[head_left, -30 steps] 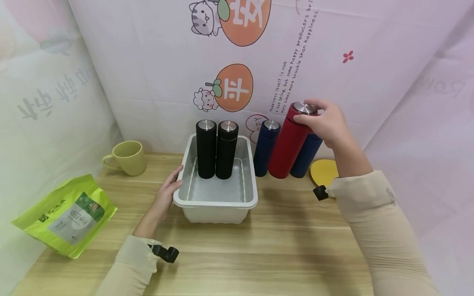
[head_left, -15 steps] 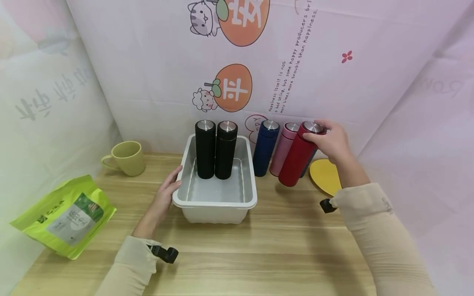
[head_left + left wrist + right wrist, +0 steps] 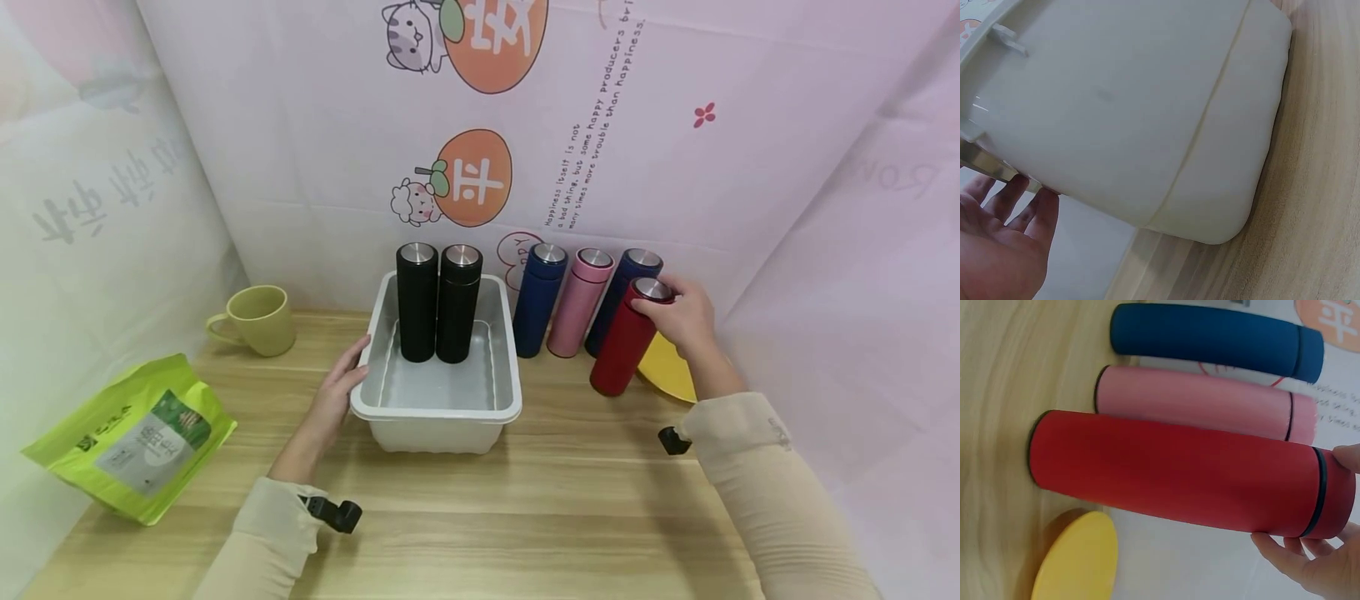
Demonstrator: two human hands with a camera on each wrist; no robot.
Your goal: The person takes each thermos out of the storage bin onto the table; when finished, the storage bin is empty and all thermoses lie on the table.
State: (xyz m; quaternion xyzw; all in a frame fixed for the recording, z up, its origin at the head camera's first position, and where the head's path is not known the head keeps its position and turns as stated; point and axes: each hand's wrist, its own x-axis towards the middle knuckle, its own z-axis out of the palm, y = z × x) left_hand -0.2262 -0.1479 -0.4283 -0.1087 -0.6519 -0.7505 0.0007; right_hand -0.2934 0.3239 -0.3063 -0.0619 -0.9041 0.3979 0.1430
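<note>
My right hand (image 3: 686, 317) grips a red thermos flask (image 3: 624, 346) around its silver-topped lid, from the right side. The flask leans slightly, base close to the table, in front of the second blue thermos (image 3: 618, 292). In the right wrist view, thumb and fingers wrap the lid end of the flask. My left hand (image 3: 341, 392) rests at the left side of a pale grey plastic bin (image 3: 435, 433), relaxed fingertips touching its rim. The left wrist view shows those fingers under the rim, against the outer wall. Two black thermoses (image 3: 417, 304) stand inside the bin.
Behind the red flask stand a blue thermos (image 3: 538, 304) and a pink thermos (image 3: 581, 304). A yellow plate (image 3: 667, 371) lies at the right, partly hidden by the flask and hand. A yellow-green mug (image 3: 262, 321) and a green pouch (image 3: 142, 437) are at the left.
The right hand has brought the red flask right, down and toward me, from in front of the pink thermos, now uncovered along with the right blue one. The left hand has stayed put.
</note>
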